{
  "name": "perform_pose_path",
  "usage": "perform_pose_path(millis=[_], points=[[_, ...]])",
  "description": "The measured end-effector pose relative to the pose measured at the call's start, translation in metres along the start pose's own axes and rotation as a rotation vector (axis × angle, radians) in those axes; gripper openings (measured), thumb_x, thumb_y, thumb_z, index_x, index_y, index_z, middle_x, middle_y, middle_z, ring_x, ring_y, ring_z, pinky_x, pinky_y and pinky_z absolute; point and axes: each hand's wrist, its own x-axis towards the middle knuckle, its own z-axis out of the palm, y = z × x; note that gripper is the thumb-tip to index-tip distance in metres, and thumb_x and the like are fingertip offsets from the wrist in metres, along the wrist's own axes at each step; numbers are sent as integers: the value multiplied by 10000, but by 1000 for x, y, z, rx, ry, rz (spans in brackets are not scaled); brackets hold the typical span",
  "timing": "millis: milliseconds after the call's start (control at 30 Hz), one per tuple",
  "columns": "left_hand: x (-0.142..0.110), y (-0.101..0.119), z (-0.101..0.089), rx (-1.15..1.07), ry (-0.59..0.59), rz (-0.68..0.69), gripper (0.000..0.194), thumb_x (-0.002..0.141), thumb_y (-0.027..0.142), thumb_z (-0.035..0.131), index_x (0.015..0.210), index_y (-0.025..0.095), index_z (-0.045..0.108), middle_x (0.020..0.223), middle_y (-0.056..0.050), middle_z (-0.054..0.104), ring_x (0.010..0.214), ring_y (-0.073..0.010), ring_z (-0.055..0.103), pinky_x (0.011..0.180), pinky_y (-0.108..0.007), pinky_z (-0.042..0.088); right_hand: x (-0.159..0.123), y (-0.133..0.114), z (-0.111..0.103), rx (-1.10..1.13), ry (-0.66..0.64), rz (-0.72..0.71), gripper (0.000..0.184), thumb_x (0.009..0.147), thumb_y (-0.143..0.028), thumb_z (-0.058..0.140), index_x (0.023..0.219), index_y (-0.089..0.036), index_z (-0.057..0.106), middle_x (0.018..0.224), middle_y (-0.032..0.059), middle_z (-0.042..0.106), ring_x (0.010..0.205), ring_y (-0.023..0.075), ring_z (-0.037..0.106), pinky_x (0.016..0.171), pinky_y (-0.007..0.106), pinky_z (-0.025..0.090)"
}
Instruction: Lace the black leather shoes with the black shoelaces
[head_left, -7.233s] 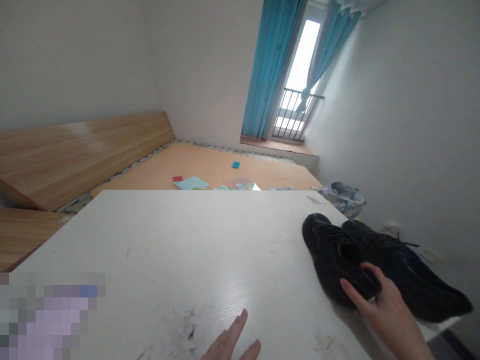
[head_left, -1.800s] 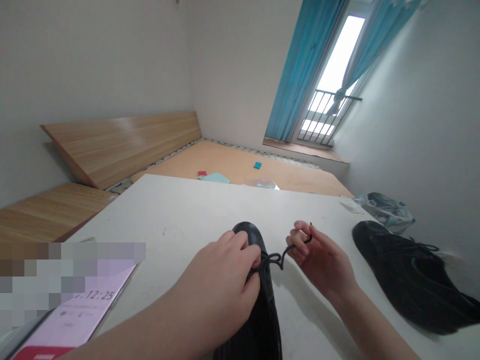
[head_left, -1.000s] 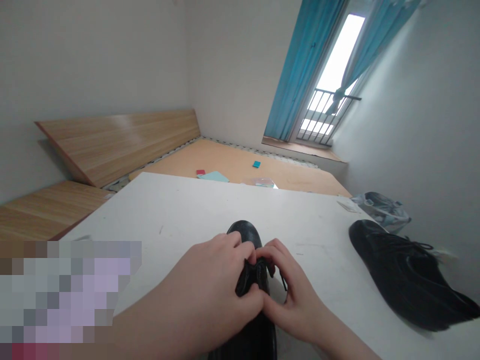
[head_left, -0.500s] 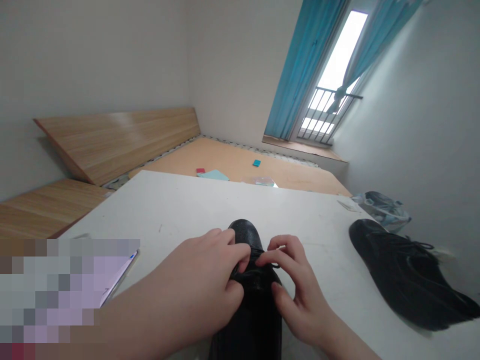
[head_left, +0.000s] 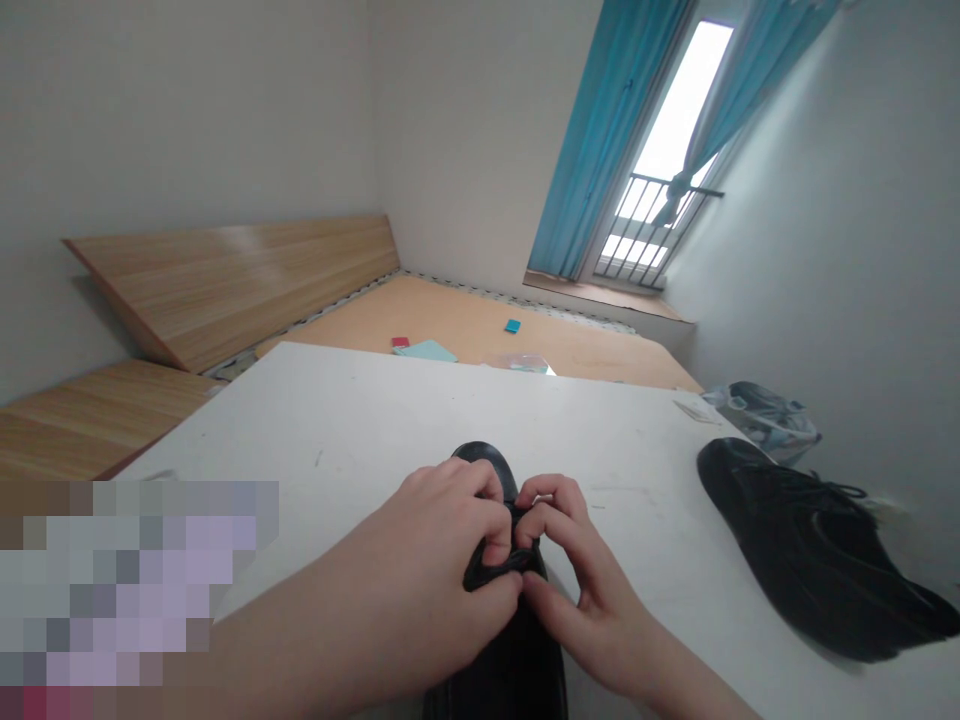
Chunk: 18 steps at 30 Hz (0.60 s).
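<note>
1 black shoe (head_left: pixel 501 665) at the near side, middle, of the white table (head_left: pixel 390 410). Left hand (head_left: pixel 442 570) and right hand (head_left: pixel 585 575): curled nearly closed, pinching its lacing flaps (head_left: pixel 480 577). Uneven pulling could skew it; laces, hidden here, could snag.

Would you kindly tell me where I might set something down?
The table looks bare between the right hand and the loose shoe, and beyond the held shoe toward the far edge. The near middle is crowded, with left hand and right hand on that shoe.
</note>
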Motion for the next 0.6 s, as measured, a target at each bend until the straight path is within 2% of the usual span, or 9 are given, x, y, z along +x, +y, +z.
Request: perform_pose_path(millis=[100, 233, 333, 467, 533, 600], points=[[3, 5, 0, -105, -25, 5, 213, 754, 226, 551, 585, 186, 427, 891, 10, 559, 868, -180, 498, 795, -325, 372, 1, 2, 1, 66, 10, 49, 153, 779, -108, 526, 862, -235, 515, 1078, 35, 433, 1086, 214, 433, 952, 358, 328], [0, 15, -16, -415, -160, -66, 254, 824, 296, 520, 599, 195, 463, 771, 41, 523, 733, -128, 489, 654, -241, 376, 2, 6, 2, 142, 71, 72, 48, 839, -203, 556, 808, -223, 525, 1020, 35, 448, 1005, 211, 452, 886, 339, 338], [-6, 19, -31, -498, -50, -140, 337, 852, 448, 507, 612, 211, 510, 603, 51, 441, 612, -127, 433, 542, -226, 339, 3, 10, 2, 284, 98, 123, 124, 862, -256, 561, 748, -208, 557, 949, 35, 465, 939, 207, 457, 840, 325, 345], [-13, 22, -43, -508, 196, -164, 547, 817, 650, 456, 495, 208, 438, 482, 50, 397, 473, -114, 352, 467, -234, 301, 7, 6, -8, 685, 198, 227, 204, 861, -282, 547, 675, -199, 556, 870, 30, 496, 825, 183, 441, 759, 294, 361], [-16, 23, -45, -555, 190, -191, 607, 818, 707, 365, 475, 211, 433, 443, 47, 400, 431, -111, 328, 476, -241, 325, 9, -1, -17, 897, 226, 246, 235, 869, -310, 539, 661, -200, 543, 803, 26, 514, 743, 170, 423, 698, 282, 367], [-17, 25, -47, -619, 76, -214, 649, 826, 732, 251, 519, 219, 504, 413, 49, 402, 402, -114, 323, 507, -253, 369, 9, -7, -26, 1059, 190, 226, 284, 884, -328, 511, 633, -199, 535, 685, 17, 492, 658, 161, 399, 634, 274, 362]])
